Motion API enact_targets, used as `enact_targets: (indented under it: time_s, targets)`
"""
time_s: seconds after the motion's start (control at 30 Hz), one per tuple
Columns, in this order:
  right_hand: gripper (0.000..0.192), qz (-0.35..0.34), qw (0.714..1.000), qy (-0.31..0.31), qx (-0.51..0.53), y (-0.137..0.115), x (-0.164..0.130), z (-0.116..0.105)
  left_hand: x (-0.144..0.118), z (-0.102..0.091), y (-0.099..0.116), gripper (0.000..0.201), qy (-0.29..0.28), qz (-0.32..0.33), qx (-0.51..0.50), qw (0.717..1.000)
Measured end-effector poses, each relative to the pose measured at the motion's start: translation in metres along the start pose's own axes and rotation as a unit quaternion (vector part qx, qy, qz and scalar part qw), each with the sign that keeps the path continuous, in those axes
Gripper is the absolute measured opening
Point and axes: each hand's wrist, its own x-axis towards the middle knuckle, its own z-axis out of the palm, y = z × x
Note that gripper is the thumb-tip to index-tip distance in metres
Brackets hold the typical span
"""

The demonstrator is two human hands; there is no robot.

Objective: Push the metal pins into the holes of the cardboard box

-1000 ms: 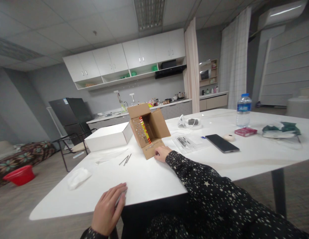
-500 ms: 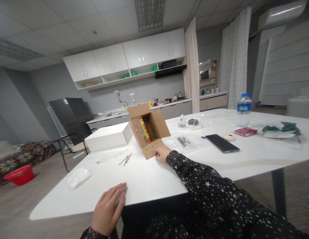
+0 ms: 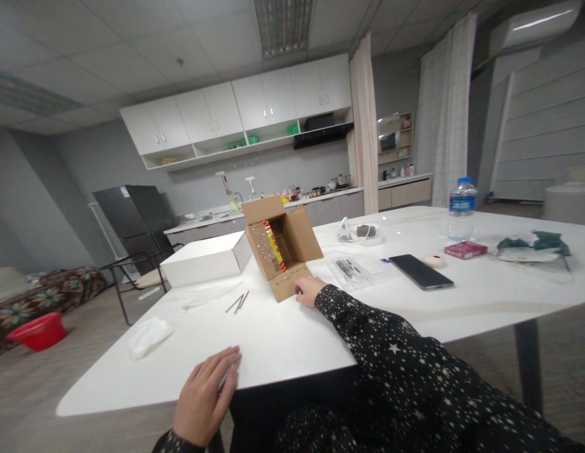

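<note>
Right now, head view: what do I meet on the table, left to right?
Crumpled white wad → left hand → open cardboard box → clear plastic bag → phone → small pink box → green-and-white bundle.

Soft, dim grey light fills the room; the light panel (image 3: 283, 28) overhead looks dull. The white bench (image 3: 273, 343) is brightest, with faint shadow bands and a small glint. Shade darkens the inside of the cardboard box (image 3: 292, 236). A streak shines on the air conditioner (image 3: 533, 28). Wide-angle stretching and blur soften the edges, smearing the sofa (image 3: 51, 283).
</note>
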Motion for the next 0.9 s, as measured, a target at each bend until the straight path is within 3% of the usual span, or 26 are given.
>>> enact_targets:
  time_s: [0.47, 0.67, 0.9]
  targets:
    - [0.033, 0.161, 0.986, -0.025, -0.038, -0.005, -0.012, -0.022, 0.0, 0.0, 0.0, 0.029, -0.003, 0.003, 0.002, 1.0]
    - [0.032, 0.162, 0.985, -0.063, -0.011, -0.004, -0.011, -0.023, -0.001, 0.0, -0.001, 0.028, -0.003, 0.004, 0.004, 1.0]
    - [0.028, 0.142, 0.988, -0.061, -0.025, -0.001, -0.007, -0.018, -0.002, 0.001, -0.001, 0.028, -0.002, 0.002, 0.003, 1.0]
